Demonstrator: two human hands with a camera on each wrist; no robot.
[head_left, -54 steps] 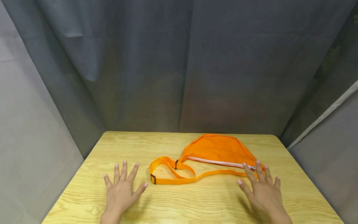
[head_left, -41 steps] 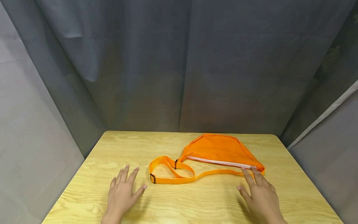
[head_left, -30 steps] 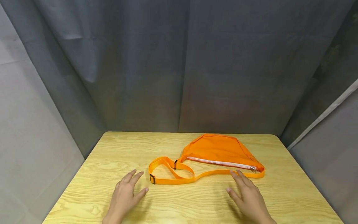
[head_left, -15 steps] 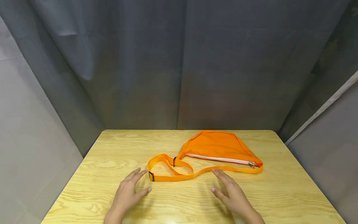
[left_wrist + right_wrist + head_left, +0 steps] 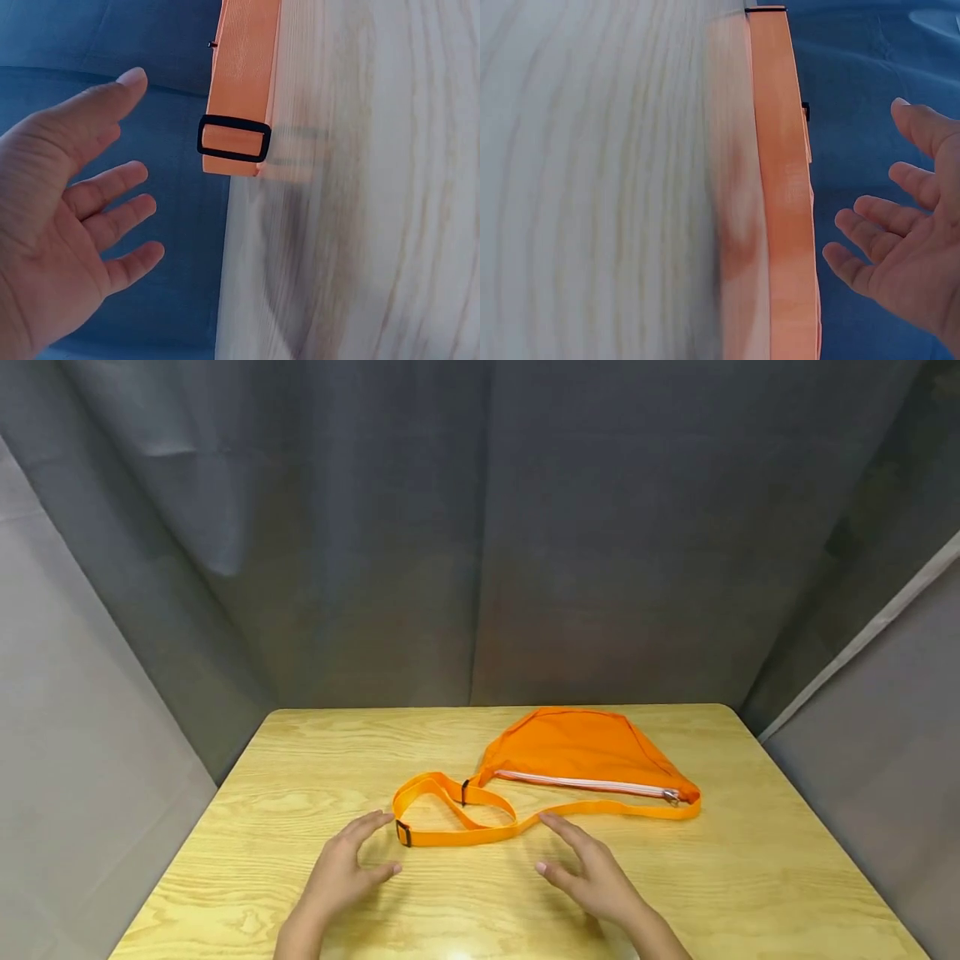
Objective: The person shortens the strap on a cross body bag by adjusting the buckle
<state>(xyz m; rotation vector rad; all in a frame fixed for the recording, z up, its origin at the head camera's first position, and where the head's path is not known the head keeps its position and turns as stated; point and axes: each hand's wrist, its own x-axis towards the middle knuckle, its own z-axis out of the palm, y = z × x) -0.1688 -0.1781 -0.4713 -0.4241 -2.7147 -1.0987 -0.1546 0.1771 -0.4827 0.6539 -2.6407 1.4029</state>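
Note:
An orange waist bag [image 5: 581,750] lies flat toward the back right of the table, its white zipper [image 5: 585,782] facing the near edge and the zipper pull at the right end. From it a lighter orange strap [image 5: 472,837] runs left and loops back, with a black slide buckle [image 5: 404,833] at the loop's left end. My left hand [image 5: 337,870] hovers beside that buckle, fingers relaxed and thumb apart, holding nothing. On the near side of the strap's middle is my right hand [image 5: 592,877], also relaxed, its fingertips overlapping the strap in the head view. Both wrist views show bare palms.
The wood-grain table [image 5: 262,827] has rounded far corners. A dark grey curtain [image 5: 375,543] hangs right behind it, and paler grey cloth panels [image 5: 90,735] flank it on the sides.
My right hand has moved left from the bag's zipper end to the strap's middle. Spread fingers on both hands have relaxed, and the left has shifted slightly right. The bag lies as before.

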